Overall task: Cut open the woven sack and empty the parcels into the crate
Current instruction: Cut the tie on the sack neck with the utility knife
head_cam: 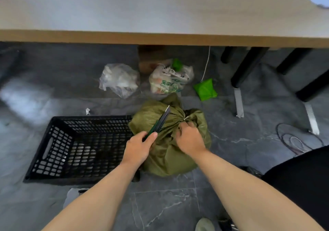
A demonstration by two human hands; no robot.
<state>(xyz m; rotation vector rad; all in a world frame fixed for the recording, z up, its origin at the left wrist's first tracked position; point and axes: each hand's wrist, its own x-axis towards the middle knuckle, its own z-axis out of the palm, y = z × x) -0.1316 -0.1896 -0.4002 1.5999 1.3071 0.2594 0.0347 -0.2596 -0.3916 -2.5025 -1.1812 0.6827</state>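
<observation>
- The left hand (138,148) is closed round a green-handled utility knife (161,122), whose handle end is buried in the fist while the blade angles up and far-right over the sack.
- The right hand (190,139) is clenched on bunched fabric just near of the tied neck of the olive-green woven sack (167,156); its fingertips are lost in the folds.
- The sack sits on the grey tiled floor (165,205), still knotted; its contents cannot be seen, and both hands cover much of its top.
- A black perforated crate (53,152) stands touching the sack's left side; only floor shows through its mesh.
- Farther off lie a clear plastic bag (119,79), a printed bag (169,81) with blurred lettering and a small green packet (205,89), with a white cord (206,65) hanging to it.
- A pale table (160,36) spans the far side, hiding what lies beneath its far part; black legs (247,67) stand at right.
- A shoe (204,224) is cut off at the near edge, dark clothing (302,177) at the right.
</observation>
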